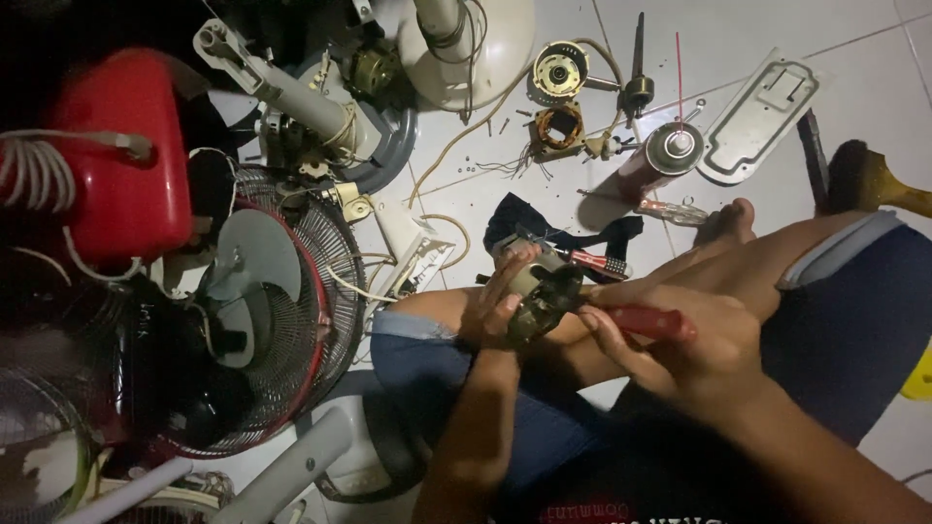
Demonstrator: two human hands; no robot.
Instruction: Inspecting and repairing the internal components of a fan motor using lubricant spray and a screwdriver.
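My left hand (497,309) grips a small round fan motor housing (540,297), dark metal with openings, held over my lap. My right hand (680,351) is closed on a screwdriver with a red handle (652,322), its tip pointing left into the motor housing. Both hands sit above my crossed legs in dark blue shorts. A second red-handled screwdriver (594,262) lies on a black cloth (544,231) just beyond the hands.
On the white tile floor lie a copper-wound stator (560,126), a round motor part (560,70), a spray can (652,163), a grey metal cover plate (762,118), a fan grille (291,320), a red container (121,155), a white fan base (466,49) and loose wires.
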